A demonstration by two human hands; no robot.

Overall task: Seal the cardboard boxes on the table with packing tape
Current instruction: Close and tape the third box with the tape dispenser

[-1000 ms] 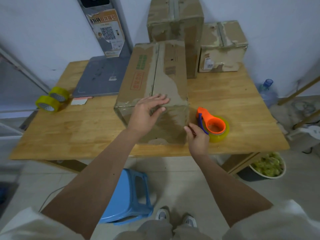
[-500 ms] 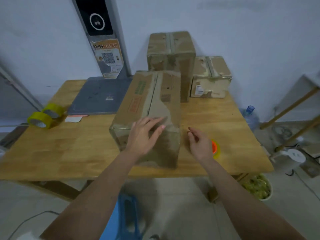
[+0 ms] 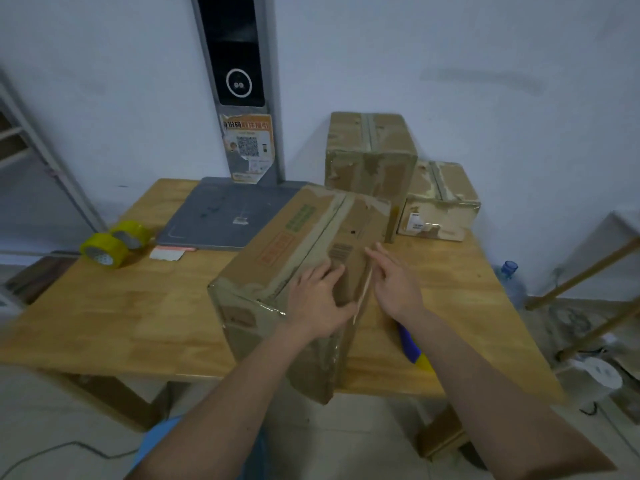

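A long worn cardboard box (image 3: 298, 244) lies on the wooden table (image 3: 138, 306), its near end at the table's front edge. My left hand (image 3: 320, 303) rests flat on the box's top near the front right corner. Alongside the box's right edge, my right hand (image 3: 394, 282) has straight fingers pointing away from me. Under my right forearm a blue and yellow part of the tape dispenser (image 3: 412, 348) shows; the rest is hidden. Two more boxes stand at the back: a tall one (image 3: 370, 157) and a small one (image 3: 440, 202).
Two yellow tape rolls (image 3: 114, 242) sit at the table's left edge beside a grey flat scale platform (image 3: 221, 213) with a tall post. A blue stool (image 3: 162, 441) stands below. A water bottle (image 3: 512, 282) and wooden poles are on the right.
The view has tilted up. My right hand moved forward from near the tape dispenser to the box's right edge. My left hand stayed on the box's top.
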